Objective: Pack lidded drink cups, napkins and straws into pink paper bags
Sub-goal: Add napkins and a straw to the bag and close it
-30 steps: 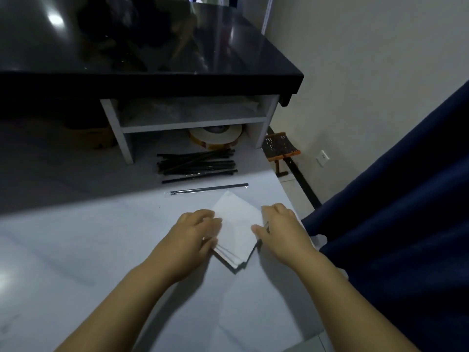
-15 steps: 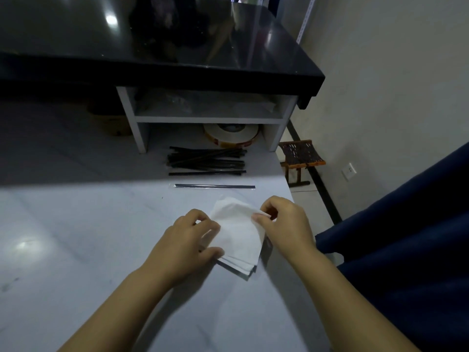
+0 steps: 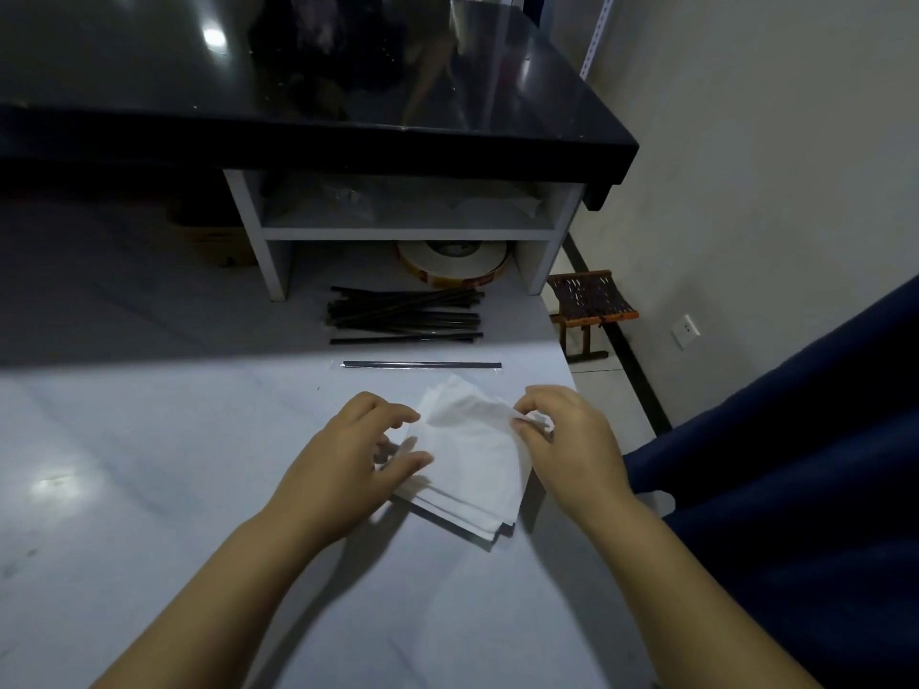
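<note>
A stack of white napkins lies on the white table near its right edge. My left hand rests on the stack's left side, fingers spread and pressing it down. My right hand pinches the right corner of the top napkin, which is lifted and crumpled above the stack. A single wrapped black straw lies just beyond the napkins. Farther back sits a pile of several black straws. No cups or pink bags are in view.
A black-topped counter on white shelf legs overhangs the table's back. A roll of tape sits under the shelf. A small wooden stool stands on the floor to the right, and dark blue cloth hangs beside the table edge.
My right hand has pinched the top napkin's corner and raised it off the stack, so it is now crumpled. My left hand has stayed on the stack. The camera tilted slightly.
</note>
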`<state>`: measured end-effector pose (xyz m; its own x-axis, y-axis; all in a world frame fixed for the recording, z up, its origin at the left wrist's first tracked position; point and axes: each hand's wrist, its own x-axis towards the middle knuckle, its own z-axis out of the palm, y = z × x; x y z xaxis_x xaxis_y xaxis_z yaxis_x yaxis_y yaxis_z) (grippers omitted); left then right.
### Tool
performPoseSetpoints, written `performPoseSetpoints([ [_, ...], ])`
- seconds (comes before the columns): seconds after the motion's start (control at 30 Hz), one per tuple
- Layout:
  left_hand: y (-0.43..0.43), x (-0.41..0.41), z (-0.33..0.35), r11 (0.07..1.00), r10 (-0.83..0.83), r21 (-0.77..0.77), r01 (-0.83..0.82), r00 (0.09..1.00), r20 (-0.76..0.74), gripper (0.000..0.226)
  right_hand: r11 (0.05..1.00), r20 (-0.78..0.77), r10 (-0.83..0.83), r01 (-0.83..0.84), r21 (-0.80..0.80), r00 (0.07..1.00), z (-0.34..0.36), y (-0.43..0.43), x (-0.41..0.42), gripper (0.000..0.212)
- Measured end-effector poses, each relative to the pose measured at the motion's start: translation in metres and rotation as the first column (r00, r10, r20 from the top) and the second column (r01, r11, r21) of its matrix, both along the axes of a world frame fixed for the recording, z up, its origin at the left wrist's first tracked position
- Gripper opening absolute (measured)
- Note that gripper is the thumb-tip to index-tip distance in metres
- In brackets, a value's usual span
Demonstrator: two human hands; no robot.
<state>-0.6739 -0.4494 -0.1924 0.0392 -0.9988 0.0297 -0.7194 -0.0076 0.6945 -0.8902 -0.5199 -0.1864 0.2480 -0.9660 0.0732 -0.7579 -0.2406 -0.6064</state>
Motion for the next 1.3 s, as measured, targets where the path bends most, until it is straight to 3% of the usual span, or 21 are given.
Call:
performPoseSetpoints([
  [0.1,-0.003,0.0,-0.001,1.0,0.01,-0.015,-0.01,1.0,-0.006,0.045,0.999,0.041,-0.006,0.008,-0.052,0.999,0.006,0.002,0.0,0.005],
  [0.27,-0.009,0.0,0.004,1.0,-0.026,0.017,0.027,0.999,-0.046,0.068,0.961,0.248,0.096,-0.155,0.229,0.964,0.019,0.01,0.004,0.009],
  [0.4,-0.013,-0.002,0.009,0.999,-0.037,0.004,0.037,0.992,-0.123,0.029,0.921,0.291,0.102,-0.201,0.333,0.951,0.022,0.01,0.005,0.011],
  [0.53,-0.01,0.0,0.013,0.999,-0.045,-0.019,0.043,0.986,-0.161,0.028,0.942,0.317,0.079,-0.174,0.286,0.945,0.02,0.006,0.002,0.007],
  [0.67,-0.006,0.005,0.015,0.996,-0.072,0.035,0.079,0.982,-0.177,0.028,0.983,0.142,0.054,-0.078,0.164,0.988,0.013,-0.005,0.001,0.007],
  [0.77,-0.005,0.01,0.015,0.99,-0.087,0.092,0.103,0.982,-0.169,0.027,0.975,-0.06,0.054,-0.04,0.218,0.997,0.007,-0.015,0.002,0.022],
  [0.9,-0.005,0.014,0.016,0.978,-0.121,0.149,0.146,0.98,-0.161,0.027,0.951,-0.217,0.104,-0.033,0.309,0.971,0.002,-0.021,0.005,0.034],
  [1.17,-0.005,0.011,0.012,0.988,-0.101,0.115,0.099,0.995,0.009,0.027,0.959,-0.149,0.048,-0.004,0.282,0.988,0.001,-0.02,0.003,0.013],
  [1.3,-0.003,0.013,0.016,0.984,-0.128,0.12,0.129,0.992,-0.017,0.032,0.959,-0.105,0.032,-0.001,0.283,0.994,0.004,-0.019,0.001,0.01],
])
